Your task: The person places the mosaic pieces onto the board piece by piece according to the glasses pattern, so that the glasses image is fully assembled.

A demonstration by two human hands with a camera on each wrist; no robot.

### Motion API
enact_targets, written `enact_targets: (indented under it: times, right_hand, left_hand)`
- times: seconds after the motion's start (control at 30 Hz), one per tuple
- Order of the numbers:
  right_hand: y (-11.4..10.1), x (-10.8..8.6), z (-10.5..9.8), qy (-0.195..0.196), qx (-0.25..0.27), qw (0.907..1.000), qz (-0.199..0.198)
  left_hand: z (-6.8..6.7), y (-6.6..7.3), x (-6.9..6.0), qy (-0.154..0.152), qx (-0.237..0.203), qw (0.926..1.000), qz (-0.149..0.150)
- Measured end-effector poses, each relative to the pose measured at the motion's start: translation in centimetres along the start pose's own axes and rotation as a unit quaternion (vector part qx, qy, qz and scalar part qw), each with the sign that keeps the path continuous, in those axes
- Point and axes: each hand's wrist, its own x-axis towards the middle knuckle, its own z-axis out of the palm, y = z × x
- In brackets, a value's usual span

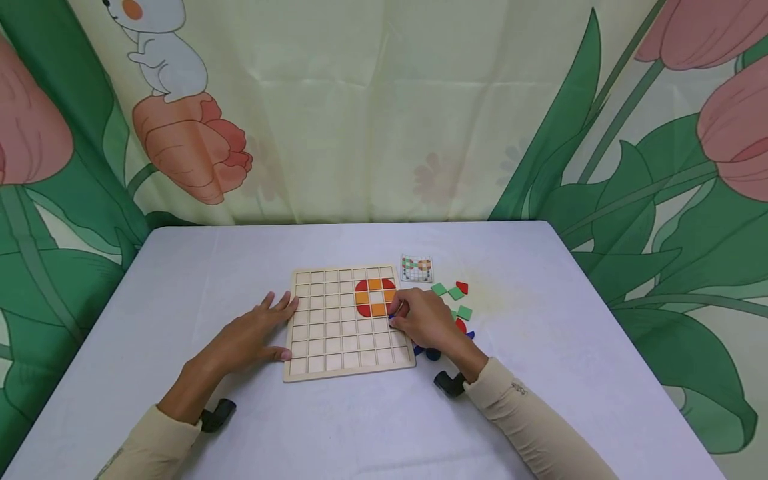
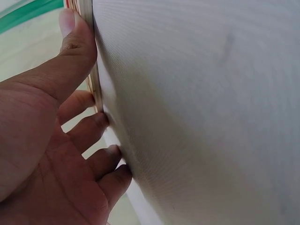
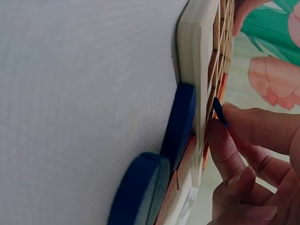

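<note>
A wooden grid board (image 1: 333, 329) lies flat on the table. Red quarter-round and orange square tiles (image 1: 379, 309) form a ring in its upper right cells. Between thumb and forefinger, my right hand (image 1: 426, 319) pinches a small blue tile (image 3: 218, 111) over the board's right side, just below the ring. My left hand (image 1: 249, 337) rests against the board's left edge, fingers spread, thumb (image 2: 75, 44) touching the rim. Two blue pieces, a flat one (image 3: 179, 124) and a rounded one (image 3: 140, 190), lie beside the board near my right hand.
A small pattern card (image 1: 417, 269) lies beyond the board's upper right corner. Loose green tiles (image 1: 465, 313), red pieces (image 1: 461, 287) and blue pieces (image 1: 433, 355) are scattered to the board's right. White cloth covers the table (image 1: 360, 433); a printed curtain (image 1: 372, 133) hangs behind it.
</note>
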Motion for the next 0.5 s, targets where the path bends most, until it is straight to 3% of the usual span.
enact_targets:
  times: [0.5]
  right_hand:
    - [0.04, 0.02, 0.12, -0.007, 0.008, 0.9997, 0.023]
  left_hand:
    - [0.18, 0.14, 0.19, -0.01, 0.001, 0.9997, -0.023]
